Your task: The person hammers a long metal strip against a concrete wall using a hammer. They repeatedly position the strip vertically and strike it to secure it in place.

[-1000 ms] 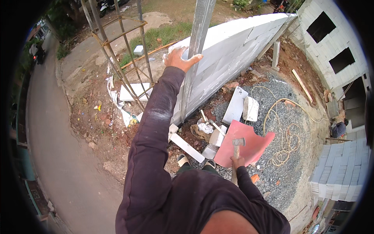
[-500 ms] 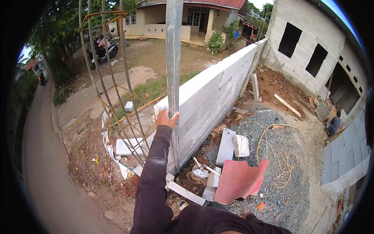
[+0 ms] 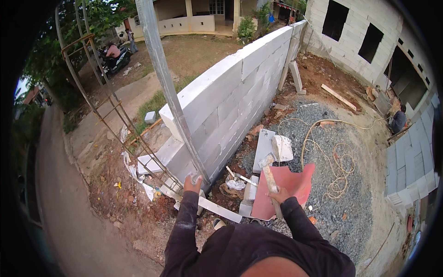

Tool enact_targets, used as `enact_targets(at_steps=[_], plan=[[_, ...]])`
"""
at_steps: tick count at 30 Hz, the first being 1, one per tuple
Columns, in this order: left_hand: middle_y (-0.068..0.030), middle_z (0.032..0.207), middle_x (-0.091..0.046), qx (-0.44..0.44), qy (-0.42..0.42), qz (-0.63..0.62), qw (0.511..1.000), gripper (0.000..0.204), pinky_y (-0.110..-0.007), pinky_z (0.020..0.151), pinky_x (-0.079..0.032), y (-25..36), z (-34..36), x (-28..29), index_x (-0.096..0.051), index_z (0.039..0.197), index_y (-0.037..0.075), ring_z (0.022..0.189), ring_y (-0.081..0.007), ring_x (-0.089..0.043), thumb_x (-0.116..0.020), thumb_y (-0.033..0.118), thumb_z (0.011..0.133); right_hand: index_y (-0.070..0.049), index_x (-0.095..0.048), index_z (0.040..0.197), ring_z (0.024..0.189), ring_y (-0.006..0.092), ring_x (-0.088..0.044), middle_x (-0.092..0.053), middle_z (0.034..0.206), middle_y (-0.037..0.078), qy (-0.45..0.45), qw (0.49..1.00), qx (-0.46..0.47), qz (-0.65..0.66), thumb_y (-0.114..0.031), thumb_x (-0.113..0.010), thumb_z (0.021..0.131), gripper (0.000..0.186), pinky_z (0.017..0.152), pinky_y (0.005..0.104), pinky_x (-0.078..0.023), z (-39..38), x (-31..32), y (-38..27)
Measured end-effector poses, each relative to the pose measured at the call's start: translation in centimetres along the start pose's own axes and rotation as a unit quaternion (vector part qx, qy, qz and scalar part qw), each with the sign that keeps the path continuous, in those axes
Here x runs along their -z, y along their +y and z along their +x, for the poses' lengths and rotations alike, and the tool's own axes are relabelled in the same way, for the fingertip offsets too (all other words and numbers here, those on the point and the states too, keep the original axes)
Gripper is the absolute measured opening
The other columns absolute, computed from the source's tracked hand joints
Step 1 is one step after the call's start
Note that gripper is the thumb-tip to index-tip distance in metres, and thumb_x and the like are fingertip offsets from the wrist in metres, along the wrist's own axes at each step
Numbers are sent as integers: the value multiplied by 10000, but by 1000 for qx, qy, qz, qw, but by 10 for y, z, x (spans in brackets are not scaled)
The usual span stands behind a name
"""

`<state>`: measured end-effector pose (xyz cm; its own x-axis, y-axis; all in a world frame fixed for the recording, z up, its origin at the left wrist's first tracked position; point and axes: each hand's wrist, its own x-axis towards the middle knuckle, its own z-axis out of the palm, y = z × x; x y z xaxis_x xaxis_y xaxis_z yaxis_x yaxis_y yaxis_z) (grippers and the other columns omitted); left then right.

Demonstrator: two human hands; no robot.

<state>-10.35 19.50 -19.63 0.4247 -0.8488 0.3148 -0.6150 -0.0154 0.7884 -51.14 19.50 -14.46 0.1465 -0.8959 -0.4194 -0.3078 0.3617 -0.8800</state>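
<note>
Grey and straight, a long post (image 3: 170, 92) rises in front of the near end of the white block wall (image 3: 230, 101); whether it truly leans or the lens bends it, I cannot tell. Low by that same wall end, the left hand (image 3: 191, 183) has a wide grip, fingers apart, just beside the post's lower part; contact is unclear from where I stand. To the wall's right, the right hand (image 3: 280, 195) has its grip closed round the handle of a hammer (image 3: 270, 179), head pointing up and away, above a pink sheet (image 3: 299, 183).

To work well here, I judge, the right wrist should stay firm and the hammer head well clear of the left fingers. The left palm would do best flat and low on the post, thumb out of any pinch against the blocks. Footing deserves care too, with a pale strip (image 3: 221, 211) lying close by the wall's near foot.

Counting round the wall: 1 post and 1 rebar cage (image 3: 93, 107) at its near end, the cage to the left; on its right, 1 hammer, 1 pink sheet, 1 rough white chunk (image 3: 282, 148) and 1 gravel spread (image 3: 323, 138); beyond its far end, 1 pale plank (image 3: 339, 97) and 2 dark window openings (image 3: 336, 21).
</note>
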Motion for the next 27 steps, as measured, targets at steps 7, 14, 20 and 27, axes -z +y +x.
enact_targets(at_steps=[7, 14, 20, 27], plan=[[-197, 1032, -601, 549, -242, 156, 785, 572, -389, 871, -434, -96, -308, 64, -573, 1065, 9, 1005, -310, -570, -626, 464, 722, 24, -502, 973, 487, 148, -550, -557, 705, 78, -14, 995, 93, -15, -228, -633, 764, 353, 455, 287, -448, 52, -57, -99], [-240, 1202, -512, 691, -179, 118, 690, 730, -398, 937, -388, -100, -381, 178, -429, 1220, -70, 1136, -348, -488, -546, 508, 790, 65, -505, 884, 451, 210, -566, -540, 676, 116, 28, 970, 191, 150, -178, -665, 732, 328, 367, 332, -455, 204, -129, -333], [-236, 1198, -514, 726, -100, 105, 672, 725, -400, 932, -387, -77, -440, 189, -433, 1220, -51, 1130, -342, -492, -549, 514, 782, 92, -551, 969, 676, 278, -635, -603, 872, 221, 111, 987, 86, 80, -308, -629, 739, 468, 487, 388, -517, 316, -201, -412], [-230, 1194, -517, 735, -123, 116, 657, 719, -402, 926, -387, -86, -438, 178, -437, 1220, -29, 1122, -336, -496, -552, 521, 772, -15, -617, 1043, 956, 281, -609, -615, 1032, 197, 108, 961, 91, -238, -488, -462, 786, 560, 821, 364, -470, 338, -214, -406]])
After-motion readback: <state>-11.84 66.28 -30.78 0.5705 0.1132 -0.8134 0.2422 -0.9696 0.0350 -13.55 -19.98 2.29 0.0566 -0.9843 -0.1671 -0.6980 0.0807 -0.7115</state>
